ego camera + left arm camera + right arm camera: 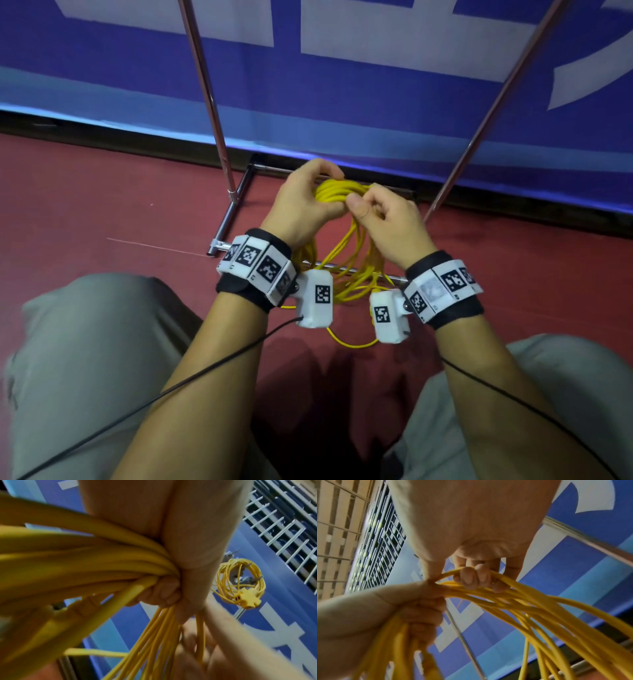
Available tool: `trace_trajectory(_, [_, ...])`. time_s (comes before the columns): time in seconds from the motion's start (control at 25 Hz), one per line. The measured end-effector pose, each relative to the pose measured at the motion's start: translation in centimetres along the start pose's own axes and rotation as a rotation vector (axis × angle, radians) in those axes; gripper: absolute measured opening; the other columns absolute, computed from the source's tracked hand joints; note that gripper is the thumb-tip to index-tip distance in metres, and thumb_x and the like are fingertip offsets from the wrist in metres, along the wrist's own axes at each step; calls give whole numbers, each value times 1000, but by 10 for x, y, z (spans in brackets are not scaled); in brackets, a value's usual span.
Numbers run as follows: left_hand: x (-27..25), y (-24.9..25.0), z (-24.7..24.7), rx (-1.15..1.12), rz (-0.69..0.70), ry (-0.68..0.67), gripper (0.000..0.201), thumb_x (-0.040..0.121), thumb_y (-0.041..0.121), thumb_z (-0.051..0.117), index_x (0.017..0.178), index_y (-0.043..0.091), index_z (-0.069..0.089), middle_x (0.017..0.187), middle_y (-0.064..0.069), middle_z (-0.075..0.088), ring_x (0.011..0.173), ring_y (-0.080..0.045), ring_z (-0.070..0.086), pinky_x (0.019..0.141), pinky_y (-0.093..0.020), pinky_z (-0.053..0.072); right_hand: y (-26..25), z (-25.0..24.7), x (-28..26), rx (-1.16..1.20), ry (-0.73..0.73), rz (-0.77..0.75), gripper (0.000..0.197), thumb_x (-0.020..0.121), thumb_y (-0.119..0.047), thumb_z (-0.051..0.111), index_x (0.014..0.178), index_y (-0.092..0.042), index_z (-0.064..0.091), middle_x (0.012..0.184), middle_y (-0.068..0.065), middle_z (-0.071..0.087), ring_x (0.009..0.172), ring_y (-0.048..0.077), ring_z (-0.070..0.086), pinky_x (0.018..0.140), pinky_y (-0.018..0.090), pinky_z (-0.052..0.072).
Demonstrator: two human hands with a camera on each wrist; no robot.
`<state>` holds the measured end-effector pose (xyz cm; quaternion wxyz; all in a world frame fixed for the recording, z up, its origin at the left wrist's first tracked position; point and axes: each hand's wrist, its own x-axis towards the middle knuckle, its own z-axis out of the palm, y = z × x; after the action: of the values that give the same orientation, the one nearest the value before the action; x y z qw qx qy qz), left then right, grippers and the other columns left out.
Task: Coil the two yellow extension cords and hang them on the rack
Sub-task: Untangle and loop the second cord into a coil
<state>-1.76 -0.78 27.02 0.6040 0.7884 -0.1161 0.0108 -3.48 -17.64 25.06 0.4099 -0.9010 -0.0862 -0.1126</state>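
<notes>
Forearms lead to both hands (301,202) gripping a coiled yellow cord (337,192).

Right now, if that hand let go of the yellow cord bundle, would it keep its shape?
Probably not. The yellow cord droops in loose loops below the left hand and right hand, so it looks floppy. The strands look smooth, so loops may slide apart.

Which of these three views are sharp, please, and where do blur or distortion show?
Head view: mostly sharp on both hands and the yellow cord, with rack poles bowed by the wide lens. Left wrist view: near loops blurred, the hung coil crisp. Right wrist view: soft throughout, cord strands smeared low right.
</notes>
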Motion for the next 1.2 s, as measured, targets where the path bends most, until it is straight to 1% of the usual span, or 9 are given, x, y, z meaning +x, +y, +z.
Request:
trace_trajectory(0.12, [5, 8, -19, -56, 25, 107, 37, 68, 6, 76, 101, 11, 60, 71, 3, 59, 52, -7, 49, 52, -19, 41, 19, -19, 4, -82, 0, 113, 57, 89, -67, 42, 65, -15, 45, 56, 5, 48, 60, 23, 47, 63, 40, 40])
trace_trajectory(0.28, [3, -4, -23, -12, -29, 54, 45, 67, 6, 83, 102, 15, 57, 74, 1, 63, 50, -7, 54, 52, -24, 47, 15, -27, 10, 104, 182, 45, 41, 91, -52, 53, 64, -21, 46, 55, -7, 35, 55, 6, 32, 56, 29, 30])
trace_trajectory(0.4, [1, -22, -8, 63, -57, -2, 56, 59, 23, 83, 109, 15, 60, 96, -5, 72, 79, -21, 71, 79, -39, 58, 1, -22, 13, 127, 180, -58, 34, 93, -46, 56, 69, -22, 53, 59, -4, 43, 59, 6, 38, 59, 28, 34])
trace_trajectory(0.48, [0, -25, -2, -6, -46, -17, 57, 59, 22, 82, 110, 10, 60, 98, -8, 71, 81, -21, 68, 84, -36, 55, 3, -23, 12, 58, 114, -49, 29, 91, -41, 62, 70, -21, 60, 57, -2, 47, 56, 4, 39, 57, 22, 33])
trace_trajectory(0.64, [2, -21, 6, -138, -34, -85, 53, 60, 13, 82, 106, 9, 57, 94, -3, 66, 74, -5, 61, 72, -20, 51, 9, -21, 8, -25, -12, -9, 25, 83, -38, 72, 69, -19, 67, 51, -8, 52, 51, 2, 44, 54, 20, 32])
trace_trajectory(0.76, [7, -11, 18, -104, -3, -122, 45, 64, 9, 81, 102, 7, 58, 79, 6, 60, 58, 7, 52, 60, -11, 43, 1, -14, 10, -5, 6, -32, 26, 84, -42, 69, 69, -20, 65, 52, -6, 52, 53, 7, 46, 56, 25, 37])
trace_trajectory(0.96, [32, 8, -2, -92, 15, -61, 35, 79, -7, 75, 107, 5, 56, 53, 11, 54, 39, -1, 42, 43, -14, 36, 15, -26, 26, -32, 26, 73, 57, 82, -68, 47, 63, -14, 53, 54, 2, 47, 56, 18, 43, 59, 37, 38])
trace_trajectory(1.08, [23, -5, -7, -120, 15, -50, 36, 80, -6, 74, 108, 5, 55, 60, 4, 56, 40, -8, 44, 41, -20, 38, 18, -14, 12, 226, 85, 23, 37, 89, -46, 59, 70, -14, 60, 58, -1, 48, 58, 6, 39, 58, 30, 33])
trace_trajectory(1.2, [4, -25, -9, -131, -38, 26, 34, 79, -13, 70, 105, 4, 56, 58, 13, 59, 42, 3, 46, 44, -12, 37, 38, 9, -13, 168, -64, 54, 25, 88, -36, 67, 71, -19, 62, 57, -2, 46, 58, 7, 37, 56, 26, 32])
